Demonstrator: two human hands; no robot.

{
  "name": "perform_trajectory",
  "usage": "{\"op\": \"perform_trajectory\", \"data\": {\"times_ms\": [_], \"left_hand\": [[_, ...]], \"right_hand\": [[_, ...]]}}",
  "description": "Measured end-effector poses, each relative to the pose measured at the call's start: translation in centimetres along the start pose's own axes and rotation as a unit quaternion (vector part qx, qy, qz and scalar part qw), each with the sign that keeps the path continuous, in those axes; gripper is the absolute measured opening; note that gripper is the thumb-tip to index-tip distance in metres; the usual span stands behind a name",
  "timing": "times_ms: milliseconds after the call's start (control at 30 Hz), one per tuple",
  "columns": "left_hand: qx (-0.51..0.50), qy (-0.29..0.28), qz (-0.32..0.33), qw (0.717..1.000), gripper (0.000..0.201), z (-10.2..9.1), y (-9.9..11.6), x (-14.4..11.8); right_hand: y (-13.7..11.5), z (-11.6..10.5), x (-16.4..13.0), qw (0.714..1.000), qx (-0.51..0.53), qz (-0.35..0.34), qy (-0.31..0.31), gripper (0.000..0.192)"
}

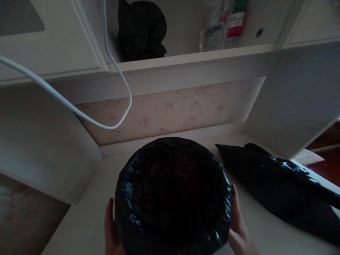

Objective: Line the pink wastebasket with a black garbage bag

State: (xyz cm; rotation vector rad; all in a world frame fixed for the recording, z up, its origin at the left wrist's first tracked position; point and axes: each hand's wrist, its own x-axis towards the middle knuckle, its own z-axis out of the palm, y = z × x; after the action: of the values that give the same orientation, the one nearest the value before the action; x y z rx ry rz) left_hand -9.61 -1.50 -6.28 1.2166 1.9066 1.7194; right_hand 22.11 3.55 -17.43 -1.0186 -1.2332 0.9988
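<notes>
Bin: a round bin lined with a glossy black bag (172, 194) stands closest to the viewer, on a white desk (87, 219).
Left hand: the left hand (111, 230) presses flat on the bin's left side, fingers straight and together.
Right hand: the right hand (239, 226) cups the bin's right side, fingers extended against the plastic.
Beside it: a crumpled black bag (276, 184) lies on the desk, just right of the bin.
Above: a shelf (191, 56) holds a dark bundle (140, 30) and bottles (225, 21); a white cable (79, 113) hangs down.

Desk (87, 212) bare left of bin (172, 194); black bag (278, 184) blocks right.
</notes>
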Motion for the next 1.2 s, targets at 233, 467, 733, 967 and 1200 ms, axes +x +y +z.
{"op": "perform_trajectory", "data": {"times_ms": [233, 467, 733, 967, 1200], "left_hand": [[-0.065, 0.067, 0.069, 0.993, 0.070, -0.8, -0.8, -0.1], [0.006, -0.033, 0.202, 0.979, 0.035, -1.4, 2.7, 1.5], [0.142, -0.103, 0.252, 0.952, 0.032, -2.7, 4.6, 2.5], [0.174, -0.114, 0.287, 0.935, 0.029, -3.2, 4.2, 4.1], [0.155, -0.075, 0.278, 0.945, 0.020, -1.7, 5.0, 3.7]], "right_hand": [[-1.3, 1.2, 0.7, 0.994, 0.022, -0.103, 0.017, 0.118], [-5.8, 1.8, 3.4, 0.984, 0.057, -0.169, -0.014, 0.111], [-7.9, 1.7, 4.4, 0.983, 0.083, -0.158, -0.046, 0.095], [-5.1, 1.0, 2.5, 0.965, -0.118, -0.234, -0.024, 0.097], [-7.9, 1.4, 4.0, 0.941, -0.146, -0.304, 0.040, 0.042]]}}
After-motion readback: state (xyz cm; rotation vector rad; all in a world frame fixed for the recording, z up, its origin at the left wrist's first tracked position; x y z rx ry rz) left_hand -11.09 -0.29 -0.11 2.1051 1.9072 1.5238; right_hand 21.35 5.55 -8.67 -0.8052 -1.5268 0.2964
